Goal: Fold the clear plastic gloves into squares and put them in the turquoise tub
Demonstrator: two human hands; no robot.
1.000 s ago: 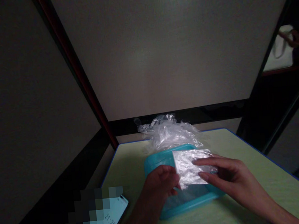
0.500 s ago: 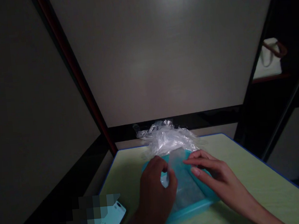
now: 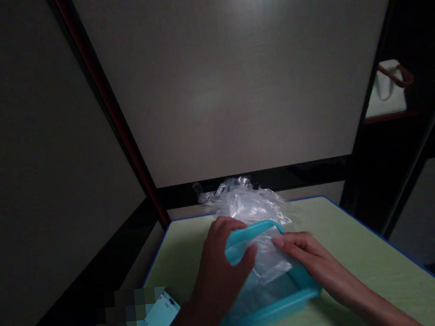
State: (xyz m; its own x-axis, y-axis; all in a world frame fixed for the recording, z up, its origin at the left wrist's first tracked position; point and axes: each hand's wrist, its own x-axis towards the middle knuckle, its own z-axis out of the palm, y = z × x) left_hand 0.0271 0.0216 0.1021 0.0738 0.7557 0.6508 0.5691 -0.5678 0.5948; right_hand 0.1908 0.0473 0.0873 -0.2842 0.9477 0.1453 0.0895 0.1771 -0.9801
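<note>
Gripping the teal tray, left hand fingers clamp its rim; right hand presses a plastic sheet, fingers together.

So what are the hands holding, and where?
The left hand grips the teal tray by its left rim; the right hand presses a clear plastic sheet inside it.

Left hand: bare, no glove, ring or watch visible. Forearm bare to the frame edge, no sleeve in view. Right hand: bare likewise, fingers slender, nails short and unpainted. Right forearm uncovered. Lighting dim; finer detail indistinct.
</note>
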